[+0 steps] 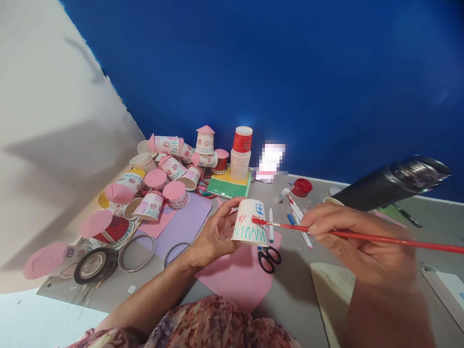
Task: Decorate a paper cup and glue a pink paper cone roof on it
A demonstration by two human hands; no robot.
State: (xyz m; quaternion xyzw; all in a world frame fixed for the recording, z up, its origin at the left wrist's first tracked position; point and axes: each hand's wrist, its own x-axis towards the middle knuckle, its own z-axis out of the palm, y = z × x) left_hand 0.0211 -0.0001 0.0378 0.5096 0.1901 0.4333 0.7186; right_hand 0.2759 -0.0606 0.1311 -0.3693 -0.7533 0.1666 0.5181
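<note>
My left hand (217, 232) grips an upside-down white paper cup (243, 232) from its left side, holding it above the table. Drawn on the cup are a blue window, green grass strokes and red dabs. In my right hand (358, 241) is a thin red paintbrush (384, 239), pinched between thumb and fingers. Its red-coated tip touches the cup's wall just below the window. Under the cup lie pink paper (235, 280) and black-handled scissors (266, 263); the scissors' blades are partly hidden.
Decorated cups with pink tops (155, 179) crowd the left side. A cup stack (240, 164) stands at the back. Right of centre are markers (300, 212) and a red paint pot (302, 187). A dark tumbler (384, 186) stands behind my right hand. Tape rolls (96, 266) lie at left.
</note>
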